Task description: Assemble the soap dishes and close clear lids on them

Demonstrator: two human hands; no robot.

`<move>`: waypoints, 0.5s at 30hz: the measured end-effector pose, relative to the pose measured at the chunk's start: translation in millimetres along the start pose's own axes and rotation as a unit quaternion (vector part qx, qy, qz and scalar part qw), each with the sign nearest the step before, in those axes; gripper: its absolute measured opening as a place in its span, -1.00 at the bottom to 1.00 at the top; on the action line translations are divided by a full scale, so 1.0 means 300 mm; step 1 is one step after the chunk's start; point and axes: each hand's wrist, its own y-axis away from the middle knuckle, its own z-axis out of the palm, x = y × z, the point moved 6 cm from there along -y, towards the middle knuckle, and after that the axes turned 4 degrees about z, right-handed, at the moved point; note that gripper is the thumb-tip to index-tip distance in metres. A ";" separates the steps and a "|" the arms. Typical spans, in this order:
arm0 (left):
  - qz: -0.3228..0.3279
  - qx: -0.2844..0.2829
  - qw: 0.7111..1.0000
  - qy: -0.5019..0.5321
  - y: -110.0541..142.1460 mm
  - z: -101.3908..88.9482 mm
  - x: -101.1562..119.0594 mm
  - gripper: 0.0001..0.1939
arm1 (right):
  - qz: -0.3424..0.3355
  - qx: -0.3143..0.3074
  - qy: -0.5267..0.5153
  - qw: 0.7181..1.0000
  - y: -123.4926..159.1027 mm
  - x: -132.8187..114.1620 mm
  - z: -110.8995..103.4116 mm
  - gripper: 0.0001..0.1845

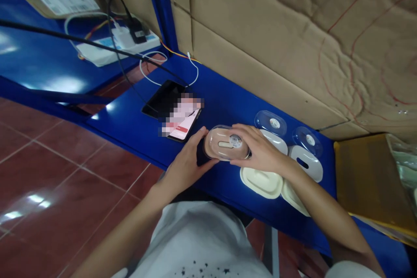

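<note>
A beige oval soap dish (216,147) with a clear lid and a round sticker is held between both hands above the blue table. On its left end my left hand (185,156) is closed, thumb at the near edge and fingers at the far edge. My right hand (257,147) grips the other end in the same way. Beside it lie clear oval lids (265,120) with stickers and white slotted trays (314,165). Nearer to me are cream oval dishes (260,182), one partly behind my right forearm.
A lit phone (184,128) and a black device (159,100) lie left of my hands on the blue table (130,126). Cables run to a white power strip (100,54). Cardboard (260,52) walls the back; a taped box (368,178) stands at right.
</note>
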 end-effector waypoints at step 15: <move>-0.023 -0.007 0.998 0.063 0.006 0.008 -0.033 0.04 | -0.019 -0.042 0.048 0.998 -0.015 -0.023 0.009 -0.05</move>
